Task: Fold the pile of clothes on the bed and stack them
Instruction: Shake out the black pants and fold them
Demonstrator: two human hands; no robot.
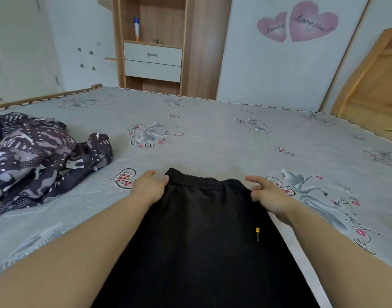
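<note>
The black trousers lie flat on the bed in the lower centre of the frame, elastic waistband toward the top and legs running out of the bottom edge. The cloth looks soft, matte and fairly light, so it should drape and crease easily rather than hold a shape; a small yellow-tipped drawcord end shows near the right side. The gathered waistband corners look like the best places to take hold. The left hand is at the left waistband corner, thumb touching the hem; whether it pinches the cloth I cannot tell. The right hand sits at the right corner with fingers loosely spread, holding nothing visibly. A crumpled patterned purple garment waits at the left edge, apart from the trousers.
</note>
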